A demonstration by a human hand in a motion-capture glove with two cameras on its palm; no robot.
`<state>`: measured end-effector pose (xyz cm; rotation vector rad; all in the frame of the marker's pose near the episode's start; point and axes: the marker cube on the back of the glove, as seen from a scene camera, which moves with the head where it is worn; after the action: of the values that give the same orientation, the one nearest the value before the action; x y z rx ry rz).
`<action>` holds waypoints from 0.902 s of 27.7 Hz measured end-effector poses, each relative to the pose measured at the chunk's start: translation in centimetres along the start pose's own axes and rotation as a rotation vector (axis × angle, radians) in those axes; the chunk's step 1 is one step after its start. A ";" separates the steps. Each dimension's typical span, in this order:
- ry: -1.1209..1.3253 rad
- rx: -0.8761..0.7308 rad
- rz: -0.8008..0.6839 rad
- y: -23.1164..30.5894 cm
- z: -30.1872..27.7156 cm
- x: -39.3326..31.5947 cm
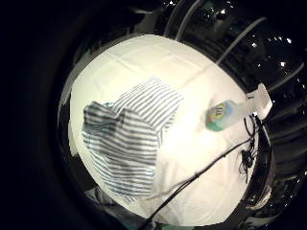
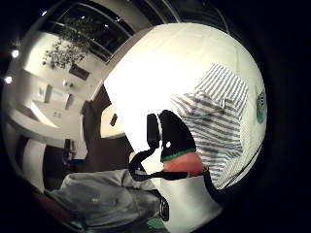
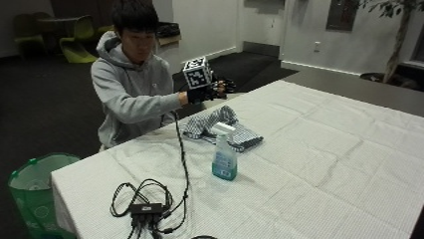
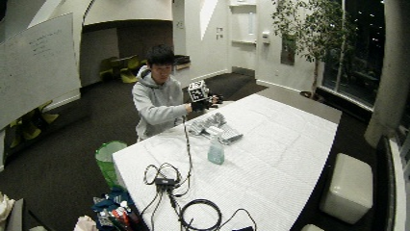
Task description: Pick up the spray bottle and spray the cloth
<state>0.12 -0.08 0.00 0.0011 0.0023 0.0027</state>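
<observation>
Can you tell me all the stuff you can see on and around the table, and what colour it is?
spray bottle: one, clear with blue-green liquid and a white trigger top, standing upright on the table, on the camera's side of the cloth
cloth: one, blue and white stripes, lying crumpled on the table in front of the person
tablecloth: one, white, covering the whole table
cables: one bundle, black, with a small black box, near the table corner
bin: one, green, on the floor beside the table
plant: one, green, by the window
right hand: one, black glove, raised above the table edge beyond the cloth, holding nothing
</observation>
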 end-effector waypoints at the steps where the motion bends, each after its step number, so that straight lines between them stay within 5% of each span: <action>1: 0.000 -0.001 0.001 0.0 0.0 0.1; 25: -0.033 0.065 0.010 2.6 -0.6 0.4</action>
<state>0.53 2.49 -0.57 0.0666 -0.0303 0.0129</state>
